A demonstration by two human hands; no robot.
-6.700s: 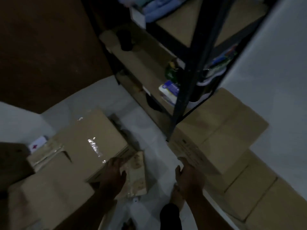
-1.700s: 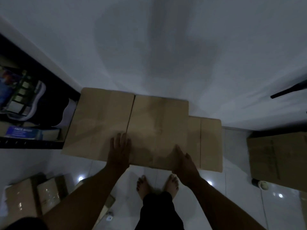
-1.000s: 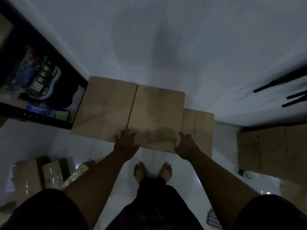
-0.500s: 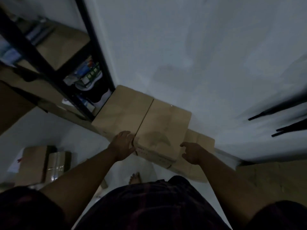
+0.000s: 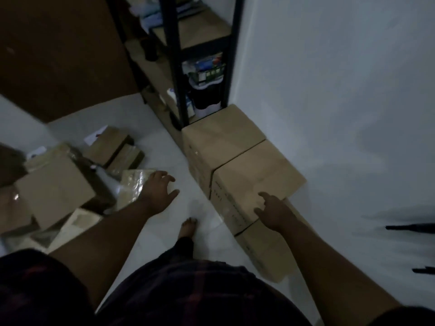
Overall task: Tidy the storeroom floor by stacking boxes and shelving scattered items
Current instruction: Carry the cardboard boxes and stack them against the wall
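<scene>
Nearby, closed boxes (image 5: 235,156) abut a shelf (image 5: 173,55) holding packets (image 5: 205,71).

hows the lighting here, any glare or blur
Head view: dim and grainy overall; shelf unit interior nearly black; glare on the plastic-wrapped packet beside the left hand; wide-angle lens bows the brown panel's lower edge; stacked boxes read clearly.

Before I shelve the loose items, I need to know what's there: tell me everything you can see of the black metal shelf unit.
The black metal shelf unit stands upright by the white wall, with slim dark posts and tan, wood-like boards. One upper board shows bare space. The tier below is packed with colourful packets over a dark container. The stacked cardboard box butts against its front post.
</scene>
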